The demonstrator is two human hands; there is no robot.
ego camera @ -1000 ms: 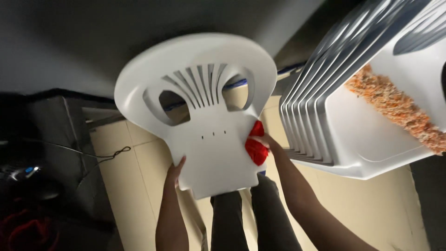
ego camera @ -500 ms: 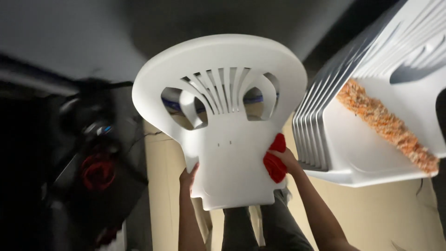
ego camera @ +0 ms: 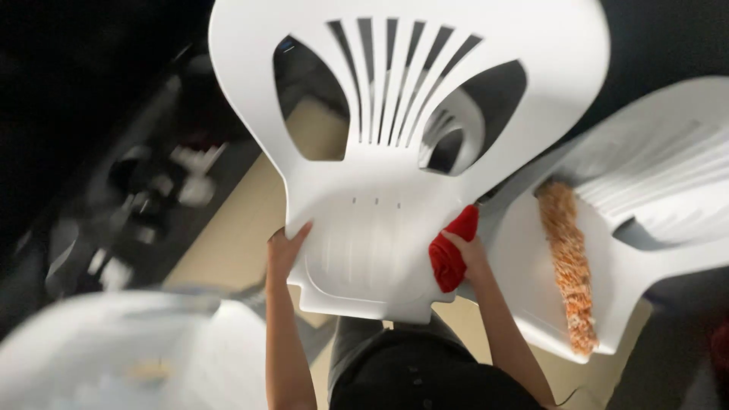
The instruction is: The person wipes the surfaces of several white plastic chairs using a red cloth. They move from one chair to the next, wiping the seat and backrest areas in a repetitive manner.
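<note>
The person holds a white plastic chair [ego camera: 380,228] up in front of the body, its slatted back toward the top of the view and its seat between both hands. The left hand [ego camera: 285,247] grips the seat's left edge, fingers together and curled over the rim. The right hand [ego camera: 467,254] presses a red cloth [ego camera: 452,250] against the seat's right edge, fingers closed on the cloth. A stack of white plastic chairs [ego camera: 645,197] sits just to the right, an orange fringed duster [ego camera: 569,266] lying on it. Wiping well likely calls for a steady left grip while the cloth follows the rim.
</note>
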